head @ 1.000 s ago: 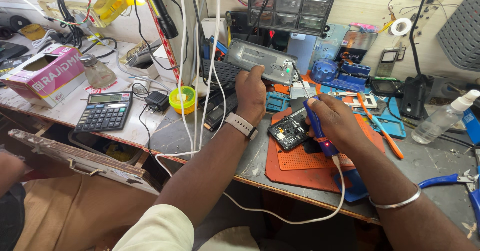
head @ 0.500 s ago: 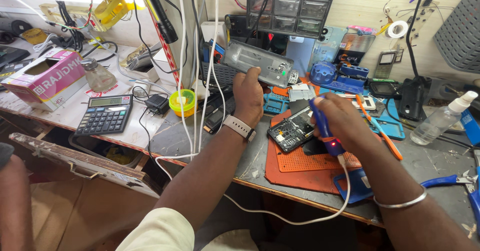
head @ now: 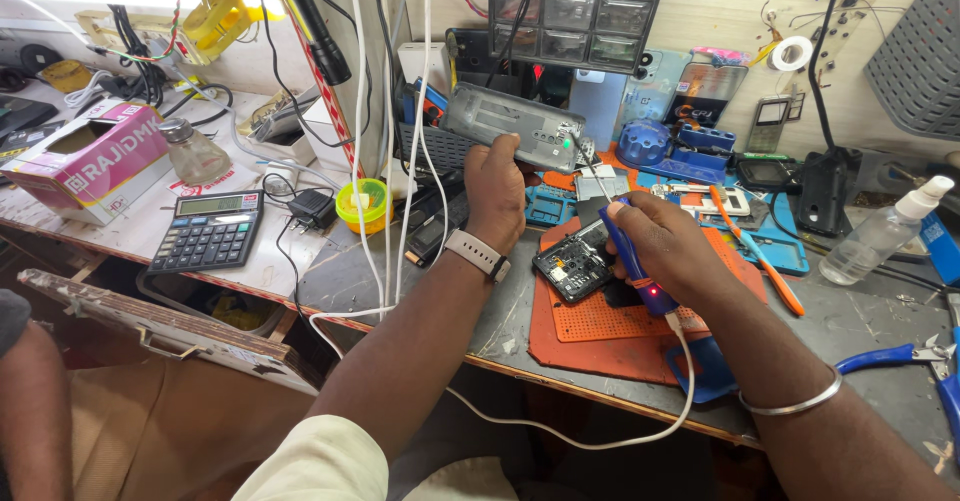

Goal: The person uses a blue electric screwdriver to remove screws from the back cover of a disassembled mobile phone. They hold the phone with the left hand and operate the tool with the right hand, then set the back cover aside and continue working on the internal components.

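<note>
White cables [head: 390, 161] hang just beside the left hand [head: 497, 189], whose fingers curl around a grey rectangular plastic device [head: 510, 123] held above the bench. The right hand [head: 672, 251] has its fingers clamped on a blue corded soldering pen [head: 632, 266]. An opened black phone board [head: 573, 264] lies on the orange perforated mat [head: 620, 321] just left of those fingers, between the two hands.

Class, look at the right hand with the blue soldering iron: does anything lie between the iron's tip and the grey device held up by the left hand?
Nothing visible does. The right hand aims the blue corded soldering iron up at the grey rectangular device gripped by the left hand; the thin tip reaches its right end.
</note>
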